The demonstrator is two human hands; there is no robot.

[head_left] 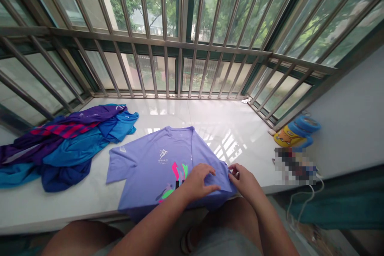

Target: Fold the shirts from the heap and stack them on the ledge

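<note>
A lavender T-shirt [150, 164] lies spread out on the white ledge, its collar toward the window and its lower part hanging over the front edge. A small white figure and bright pink, green and black shapes are printed on its front. Above the shirt's right half is my left hand [198, 182], thumb and fingers apart and curved, with nothing between them. My right hand [243, 178] pinches the shirt's right sleeve at its outer edge. The left sleeve lies flat, pointing to the left.
A heap of purple, blue and red-checked clothes [75, 136] lies on the left of the white ledge [168, 112]. At right stand a yellow and blue bottle [295, 132] and a blurred-out item [295, 166] near a white cable [303, 196]. Metal window bars [165, 48] rise behind.
</note>
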